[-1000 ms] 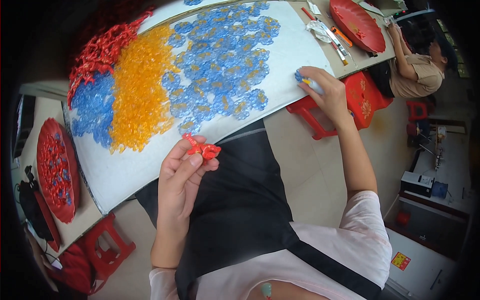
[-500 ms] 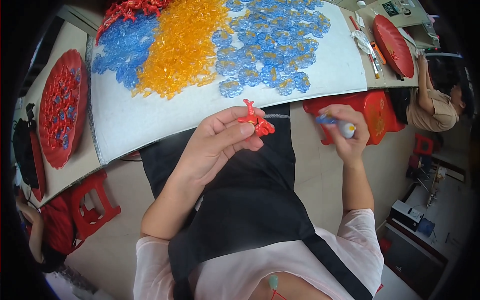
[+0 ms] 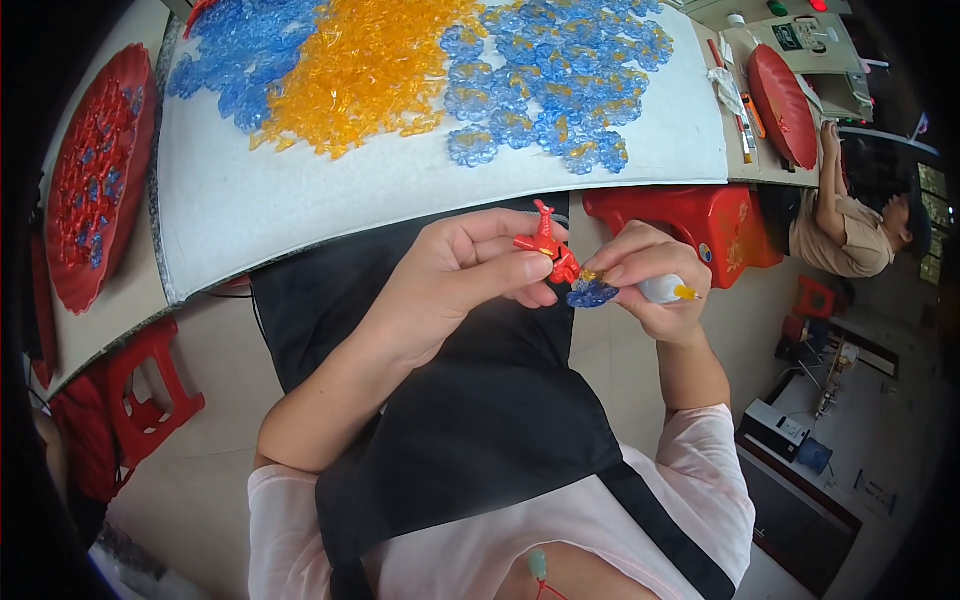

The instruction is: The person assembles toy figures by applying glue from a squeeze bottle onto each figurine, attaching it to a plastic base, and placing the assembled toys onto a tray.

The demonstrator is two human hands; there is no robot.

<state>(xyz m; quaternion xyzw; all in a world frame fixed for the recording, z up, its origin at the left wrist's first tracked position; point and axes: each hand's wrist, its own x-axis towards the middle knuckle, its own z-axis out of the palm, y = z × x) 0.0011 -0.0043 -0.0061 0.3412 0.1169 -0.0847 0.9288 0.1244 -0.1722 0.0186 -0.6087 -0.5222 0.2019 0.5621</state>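
Observation:
Between the thumb and fingers of my left hand [image 3: 480, 268] is a small shiny red figurine [image 3: 545, 243], with a tail-like end pointing up. Close on its right, my right hand [image 3: 660, 275] pinches a translucent blue scalloped piece [image 3: 592, 294] with an amber bit on it. The figurine and the blue piece are very near each other; whether they touch I cannot tell. Tucked in the same right hand is a small white squeeze bottle [image 3: 662, 289], its yellow tip pointing right. Both hands are over my lap, just off the table's front edge.
On the white-covered table [image 3: 330, 215] lie blue pieces [image 3: 235, 60], amber pieces [image 3: 350, 80] and rows of blue-and-amber pieces [image 3: 560, 80]. A red tray [image 3: 140, 180] of red-and-blue figurines stands left, another red tray [image 3: 785, 105] right. Red stools [image 3: 735, 225] and a seated person [image 3: 845, 220] are nearby.
My right hand has come left to my left hand, bringing the blue piece beside the red figurine. The left hand has shifted slightly right in the picture, still holding the figurine.

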